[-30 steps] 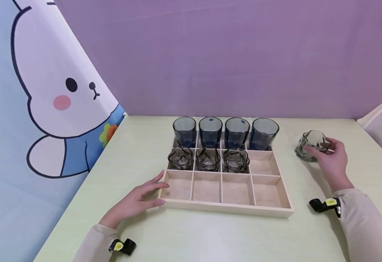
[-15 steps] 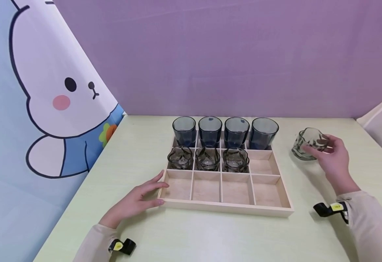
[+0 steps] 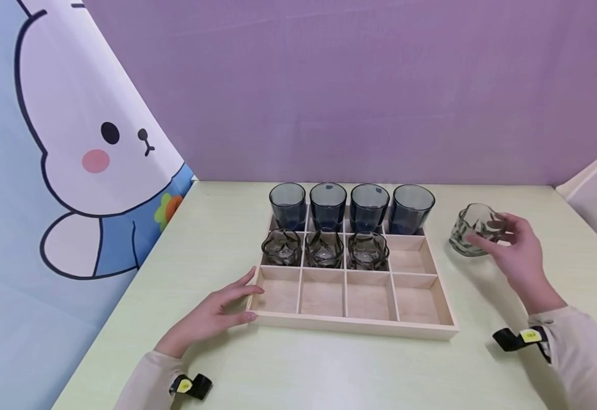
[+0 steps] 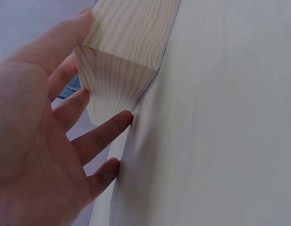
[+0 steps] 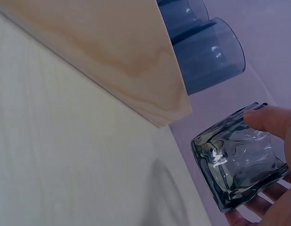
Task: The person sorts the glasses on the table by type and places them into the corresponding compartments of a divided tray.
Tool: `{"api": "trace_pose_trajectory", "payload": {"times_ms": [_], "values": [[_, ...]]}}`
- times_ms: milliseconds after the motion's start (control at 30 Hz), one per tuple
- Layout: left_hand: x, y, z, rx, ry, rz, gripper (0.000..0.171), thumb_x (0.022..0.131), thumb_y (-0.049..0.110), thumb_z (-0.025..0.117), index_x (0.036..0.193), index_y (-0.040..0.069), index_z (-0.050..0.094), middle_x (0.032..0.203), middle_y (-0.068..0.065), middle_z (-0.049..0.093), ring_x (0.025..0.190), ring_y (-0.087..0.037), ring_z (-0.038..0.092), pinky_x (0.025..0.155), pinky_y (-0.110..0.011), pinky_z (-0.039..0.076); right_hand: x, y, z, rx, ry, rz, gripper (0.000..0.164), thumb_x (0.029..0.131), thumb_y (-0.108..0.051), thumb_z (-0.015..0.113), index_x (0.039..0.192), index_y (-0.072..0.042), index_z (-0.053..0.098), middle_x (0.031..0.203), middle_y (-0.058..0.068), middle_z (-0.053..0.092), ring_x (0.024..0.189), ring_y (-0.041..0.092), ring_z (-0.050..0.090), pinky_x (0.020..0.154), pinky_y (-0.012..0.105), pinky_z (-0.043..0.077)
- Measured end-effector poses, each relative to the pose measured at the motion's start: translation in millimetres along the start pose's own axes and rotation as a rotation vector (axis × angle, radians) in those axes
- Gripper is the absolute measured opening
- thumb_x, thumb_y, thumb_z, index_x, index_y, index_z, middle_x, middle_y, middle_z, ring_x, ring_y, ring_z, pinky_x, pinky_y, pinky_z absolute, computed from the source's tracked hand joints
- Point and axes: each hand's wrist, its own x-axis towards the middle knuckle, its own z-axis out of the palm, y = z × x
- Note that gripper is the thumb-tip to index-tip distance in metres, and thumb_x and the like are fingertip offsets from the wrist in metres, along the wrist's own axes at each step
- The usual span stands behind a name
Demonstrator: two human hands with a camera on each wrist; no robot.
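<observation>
My right hand [image 3: 522,259] grips a short, wavy-sided grey glass tumbler [image 3: 472,232] to the right of a wooden divided tray [image 3: 354,325]. In the right wrist view, the thumb lies along one side of the tumbler [image 5: 235,157] and fingers curl round the other; its shadow falls on the table apart from it. My left hand [image 3: 213,313] rests at the tray's front left corner. Its fingers are loosely extended against the tray's side [image 4: 114,77] in the left wrist view. Three matching short tumblers [image 3: 324,250] stand in the tray's middle row, whose rightmost compartment is bare.
Several tall blue-grey glasses [image 3: 329,208] fill the tray's back row and rise well above its dividers. The front row of compartments [image 3: 324,293] holds nothing. A purple cloth backdrop [image 3: 359,97] hangs behind the pale table [image 3: 329,370], with a cartoon-printed cloth [image 3: 98,188] on the left.
The right hand has carried the tumbler a little to the left, toward the tray. My left hand and the tray stay in place.
</observation>
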Motion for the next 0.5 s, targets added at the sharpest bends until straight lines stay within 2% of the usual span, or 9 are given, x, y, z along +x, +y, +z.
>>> {"api": "trace_pose_trajectory", "payload": {"times_ms": [267,500], "values": [[-0.1,0.3,0.1,0.0,0.003,-0.005,0.046,0.092,0.029,0.073,0.135,0.018,0.061,0.162,-0.007,0.024,0.146,-0.036,0.024,0.113,-0.061,0.022,-12.1,-11.1,5.9,0.048,-0.044,-0.073,0.056,0.085,-0.011,0.08,0.124,-0.033,0.045,0.109,-0.017,0.053,0.093,0.0,0.052,0.069,0.006,0.045],[0.2,0.0,0.7,0.0,0.005,0.0,0.046,0.092,0.027,0.073,0.135,0.017,0.061,0.162,-0.007,0.024,0.146,-0.036,0.024,0.113,-0.061,0.022,-21.3,-23.0,10.5,0.04,-0.076,-0.134,0.058,0.084,-0.006,0.08,0.125,-0.029,0.047,0.11,-0.015,0.056,0.094,-0.001,0.054,0.076,0.005,0.045]]}}
